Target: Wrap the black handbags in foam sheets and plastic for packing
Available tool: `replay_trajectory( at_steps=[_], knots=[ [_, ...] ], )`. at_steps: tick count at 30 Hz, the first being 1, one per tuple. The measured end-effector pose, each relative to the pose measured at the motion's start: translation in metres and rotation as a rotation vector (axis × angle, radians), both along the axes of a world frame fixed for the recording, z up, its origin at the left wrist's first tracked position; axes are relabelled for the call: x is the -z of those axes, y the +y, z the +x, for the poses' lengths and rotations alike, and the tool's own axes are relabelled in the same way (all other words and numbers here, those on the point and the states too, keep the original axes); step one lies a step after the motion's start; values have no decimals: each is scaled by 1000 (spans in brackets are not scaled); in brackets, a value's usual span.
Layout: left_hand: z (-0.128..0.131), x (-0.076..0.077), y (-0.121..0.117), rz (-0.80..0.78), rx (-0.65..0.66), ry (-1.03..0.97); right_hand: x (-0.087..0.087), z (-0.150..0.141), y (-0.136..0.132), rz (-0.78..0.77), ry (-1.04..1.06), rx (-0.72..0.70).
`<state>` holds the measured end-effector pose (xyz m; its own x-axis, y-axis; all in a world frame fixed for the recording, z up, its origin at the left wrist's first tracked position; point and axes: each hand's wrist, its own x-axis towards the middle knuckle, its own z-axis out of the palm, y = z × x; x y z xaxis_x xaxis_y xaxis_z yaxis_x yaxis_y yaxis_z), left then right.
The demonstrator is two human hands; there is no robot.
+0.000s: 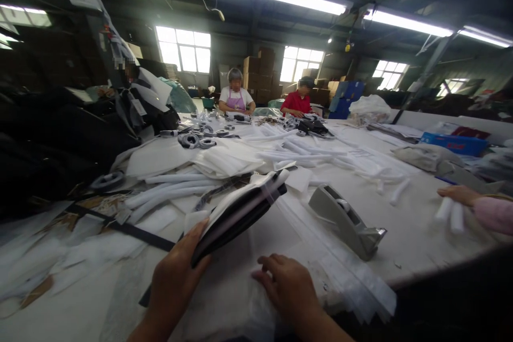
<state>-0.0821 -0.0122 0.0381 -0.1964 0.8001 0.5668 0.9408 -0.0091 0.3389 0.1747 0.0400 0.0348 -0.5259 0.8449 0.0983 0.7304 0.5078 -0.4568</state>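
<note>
My left hand (174,278) grips the near end of a flat black item wrapped in white sheet material (240,208), holding it tilted up off the table. My right hand (286,286) rests palm down on a clear plastic bag (332,262) lying on the white table (409,230), with its fingers curled against the plastic. A grey tape dispenser (347,219) stands just beyond my right hand.
White foam rolls and sheets (224,163) cover the table's middle, with grey tape rolls (192,140) further back. Black straps and goods (68,139) pile at the left. Another person's hand and pink sleeve (476,206) hold white rolls at right. Two people sit at the far end.
</note>
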Motion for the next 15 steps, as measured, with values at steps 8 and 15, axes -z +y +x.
replay_trajectory(
  at_steps=[8, 15],
  knots=[
    [1, -2, -1, -9, 37, 27, 43, 5, 24, 86, -101, -164],
    [-5, 1, -1, -21, 74, 8, -4, -44, 80, 120, 135, -671]
  ],
)
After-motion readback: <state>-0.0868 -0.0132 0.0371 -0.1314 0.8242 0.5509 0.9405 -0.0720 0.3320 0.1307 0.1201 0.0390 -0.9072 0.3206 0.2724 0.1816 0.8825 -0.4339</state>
